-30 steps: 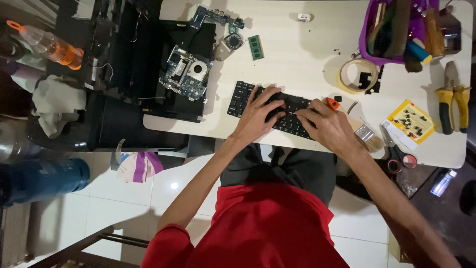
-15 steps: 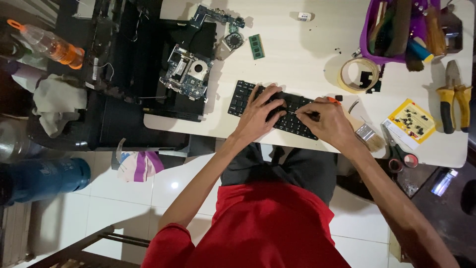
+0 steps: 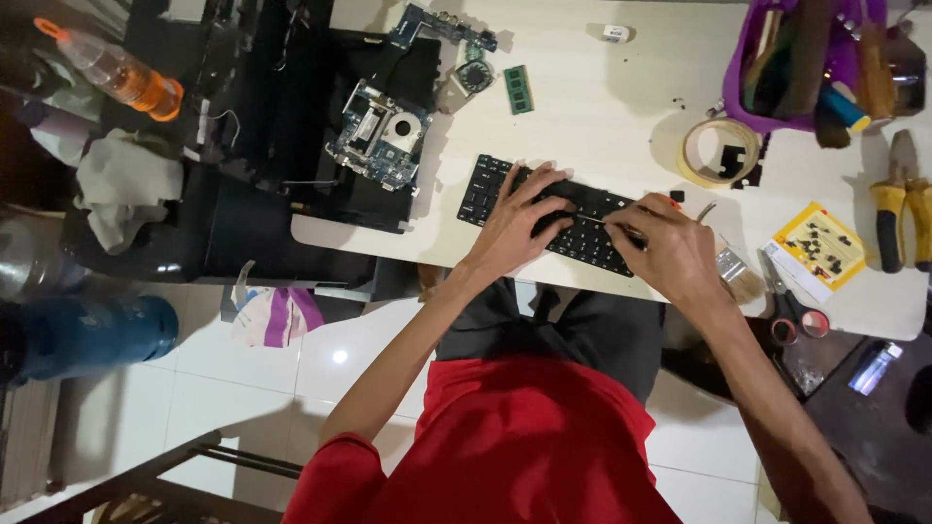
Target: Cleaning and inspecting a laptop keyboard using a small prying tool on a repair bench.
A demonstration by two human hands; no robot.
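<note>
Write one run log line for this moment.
left hand: pressing on laptop keyboard | right hand: holds thin tool on keyboard | table: tape roll

keyboard: flat black rectangular laptop keyboard panel (image 3: 485, 189), out of its housing; rows of small square keys face up; lies flat and slanted, its left end farther from the person than its right

place: near edge of the pale wooden tabletop, just in front of the person; its middle is covered, only the left end and a strip on the right show

tool: thin screwdriver with a slim metal shaft and orange handle (image 3: 670, 202); lies nearly level above the keys; tip points left over the middle rows; handle mostly hidden, only its orange end shows
</note>
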